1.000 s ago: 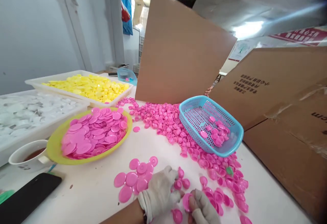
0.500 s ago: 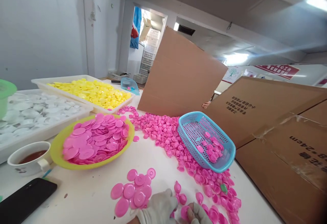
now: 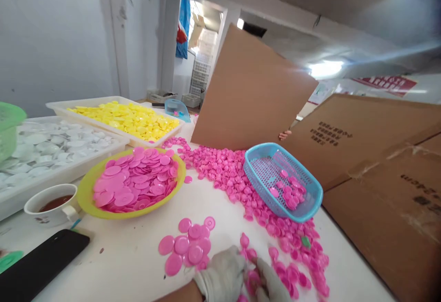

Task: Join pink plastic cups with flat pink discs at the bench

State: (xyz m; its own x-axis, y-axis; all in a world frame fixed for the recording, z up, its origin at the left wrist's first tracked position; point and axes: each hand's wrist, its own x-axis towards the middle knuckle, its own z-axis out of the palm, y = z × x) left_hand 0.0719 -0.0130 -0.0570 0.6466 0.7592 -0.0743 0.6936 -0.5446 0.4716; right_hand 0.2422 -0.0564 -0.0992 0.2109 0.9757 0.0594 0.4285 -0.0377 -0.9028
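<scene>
My left hand (image 3: 223, 272), in a light glove, rests low on the table with its fingers curled; what they hold, if anything, is hidden. Close beside it, my gloved right hand (image 3: 274, 286) pinches a small pink plastic cup (image 3: 253, 278). A few more pink cups lie just past my fingertips. Flat pink discs (image 3: 181, 245) are spread to the left of my left hand. Beyond and to the right, a long heap of pink cups (image 3: 227, 168) covers the table, with one green piece (image 3: 305, 242) in it.
A blue basket (image 3: 255, 148) with some pink pieces sits on the heap. At left are a yellow bowl (image 3: 86, 196) of discs, trays of yellow pieces (image 3: 127, 118) and white pieces (image 3: 48, 148), a teacup (image 3: 51, 219) and a phone (image 3: 44, 265). Cardboard (image 3: 251, 90) stands behind; another person's fingers (image 3: 284, 134) show there.
The view has shifted slightly, so the table things appear a little further right and higher. My hands stay close together, the right hand's fingers still around a pink cup.
</scene>
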